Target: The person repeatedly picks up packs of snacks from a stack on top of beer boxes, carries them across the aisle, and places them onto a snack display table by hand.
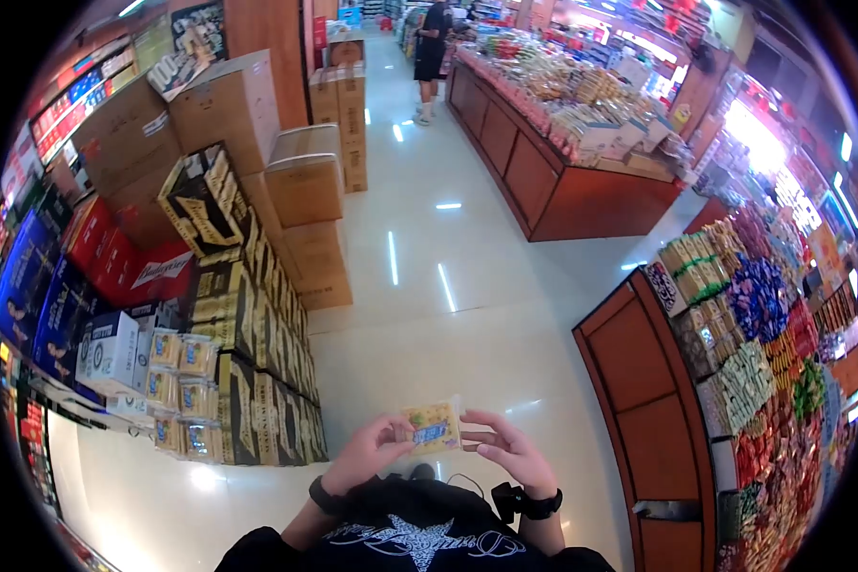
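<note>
A yellow snack packet (436,426) with a blue label is held up in front of my chest. My left hand (376,448) pinches its left side between thumb and fingers. At the packet's right edge is my right hand (511,452), its fingers stretched out and apart; whether the fingertips touch the wrapper I cannot tell. To the left, several similar-looking packets (183,391) sit in stacked rows beside black-and-gold cartons (248,329).
Brown cardboard boxes (302,172) are piled along the left. A wooden display counter (643,381) of wrapped sweets stands close on the right, another counter (582,195) farther ahead. A person (431,57) stands up the tiled aisle (419,257).
</note>
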Available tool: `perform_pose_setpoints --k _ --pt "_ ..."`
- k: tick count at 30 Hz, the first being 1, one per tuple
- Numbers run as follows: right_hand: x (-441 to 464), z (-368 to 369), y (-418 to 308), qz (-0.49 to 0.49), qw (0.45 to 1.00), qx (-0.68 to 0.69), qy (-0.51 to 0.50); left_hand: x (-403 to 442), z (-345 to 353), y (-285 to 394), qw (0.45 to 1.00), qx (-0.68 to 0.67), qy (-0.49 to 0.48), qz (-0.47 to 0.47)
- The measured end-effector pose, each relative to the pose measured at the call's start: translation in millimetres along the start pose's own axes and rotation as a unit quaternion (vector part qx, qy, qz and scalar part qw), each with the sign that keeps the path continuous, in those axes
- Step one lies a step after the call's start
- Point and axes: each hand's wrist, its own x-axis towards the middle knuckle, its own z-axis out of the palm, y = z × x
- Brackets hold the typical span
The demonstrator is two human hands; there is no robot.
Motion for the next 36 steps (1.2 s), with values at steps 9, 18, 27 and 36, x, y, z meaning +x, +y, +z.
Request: perform_pose_setpoints --k 9,18,27,36 --pt "-27.9 -34.0 17.3 -0.041 0.995 -0.004 0.094 50.8 32.4 17.0 0.993 0.057 -0.105 0.001" --pt "-25.6 -44.6 13.7 -0.037 0.973 -0.050 0.222 119.7 45.8 13.7 0.983 0.038 -0.172 -0.044" --pt "-22.9 -28.9 17.9 -0.070 0.932 -0.011 0.356 189.9 57.7 9.9 0.959 0.048 -0.275 -0.056" --pt "-23.7 -11.1 19.1 -0.050 0.895 -0.004 0.444 220.2 74.0 20.4 0.895 0.152 -0.417 0.042"
